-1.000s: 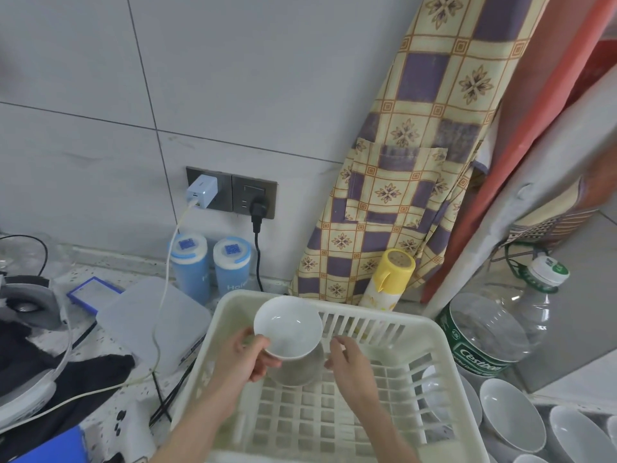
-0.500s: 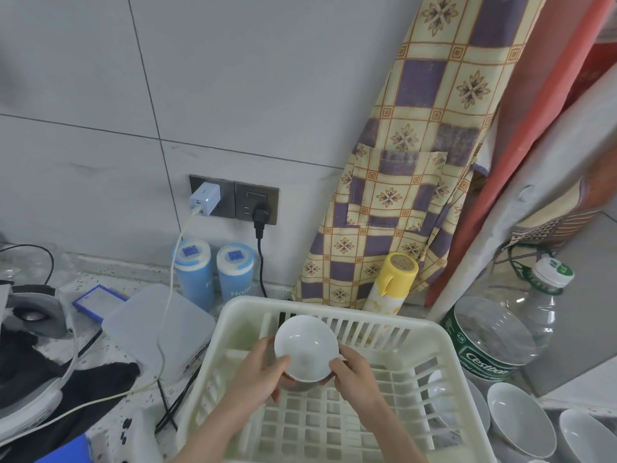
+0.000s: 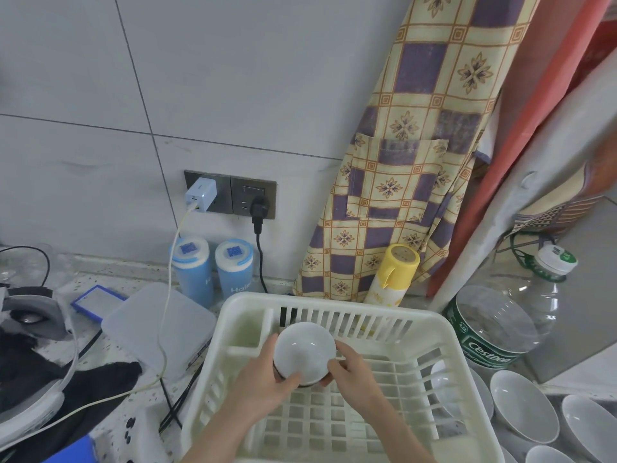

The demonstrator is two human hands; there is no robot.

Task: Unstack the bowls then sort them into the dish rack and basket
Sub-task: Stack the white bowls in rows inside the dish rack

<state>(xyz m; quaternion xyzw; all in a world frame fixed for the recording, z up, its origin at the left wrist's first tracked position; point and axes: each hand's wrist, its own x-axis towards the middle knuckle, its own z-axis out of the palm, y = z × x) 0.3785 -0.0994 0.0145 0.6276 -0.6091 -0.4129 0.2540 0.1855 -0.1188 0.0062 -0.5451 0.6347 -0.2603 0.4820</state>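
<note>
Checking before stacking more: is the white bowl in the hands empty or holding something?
Empty. The white bowl faces up over the basket, and its inside shows only bare glazed white with reflections.

One basket (image 3: 444,332), two blue canisters (image 3: 193,272), two hands (image 3: 263,379).

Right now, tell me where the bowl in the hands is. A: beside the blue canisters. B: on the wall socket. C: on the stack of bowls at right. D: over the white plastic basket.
D: both the left hand and the right hand grip the bowl above the slatted floor of the basket.
</note>
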